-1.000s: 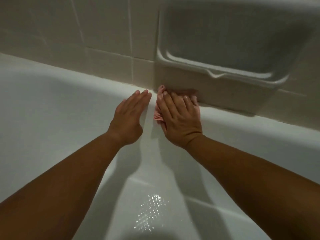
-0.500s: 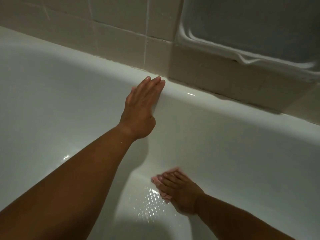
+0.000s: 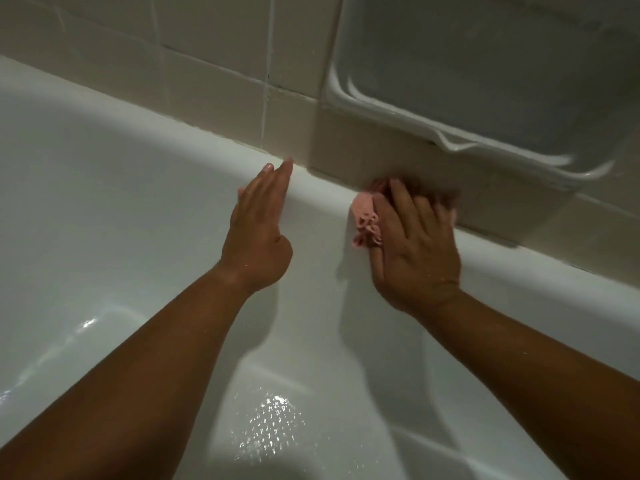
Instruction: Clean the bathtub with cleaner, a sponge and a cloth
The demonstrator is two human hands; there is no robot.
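Note:
The white bathtub [image 3: 121, 174] fills the view, its far rim running along the tiled wall. My left hand [image 3: 259, 230] lies flat with straight fingers against the tub's far inner wall, fingertips at the rim. To its right, my right hand [image 3: 415, 244] presses a pink cloth [image 3: 365, 220] against the top of the same wall and the rim. The fingers are spread over the cloth and their tips look blurred. Only the cloth's left edge shows; the rest is under the hand. No cleaner bottle or sponge is in view.
Beige wall tiles [image 3: 214, 39] rise right behind the rim. A recessed white soap dish [image 3: 485, 81] is set in the wall above my right hand. The tub floor [image 3: 270, 434] below glistens with a wet non-slip patch.
My right hand has swept the cloth from the tub floor back up the wall to the rim. My left hand has stayed braced on the wall near the rim.

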